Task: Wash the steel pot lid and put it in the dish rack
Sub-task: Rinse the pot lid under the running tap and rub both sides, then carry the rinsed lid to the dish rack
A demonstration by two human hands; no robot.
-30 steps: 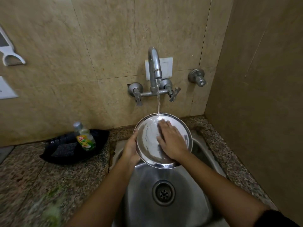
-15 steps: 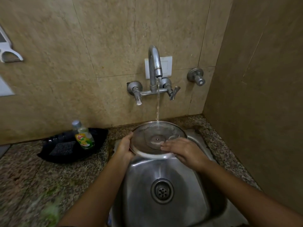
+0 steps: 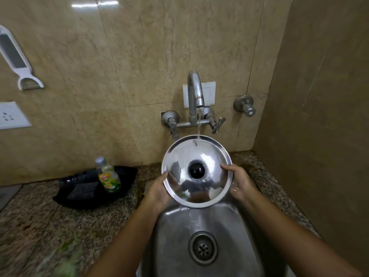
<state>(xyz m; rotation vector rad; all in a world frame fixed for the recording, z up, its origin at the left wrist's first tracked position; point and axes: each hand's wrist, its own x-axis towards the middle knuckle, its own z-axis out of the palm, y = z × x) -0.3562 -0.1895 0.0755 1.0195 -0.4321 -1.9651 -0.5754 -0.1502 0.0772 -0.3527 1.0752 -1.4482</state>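
The round steel pot lid is held upright over the sink, its domed top with a black knob facing me. My left hand grips its left rim and my right hand grips its right rim. Water runs from the tap onto the lid's upper edge. No dish rack is in view.
A black tray with a dish-soap bottle and a dark scrub pad sits on the granite counter to the left. A tiled wall stands close on the right. A peeler hangs on the back wall.
The lid has been turned from underside facing me, through flat, to its knob side facing me. My right hand left the lid's face and now grips its right rim.
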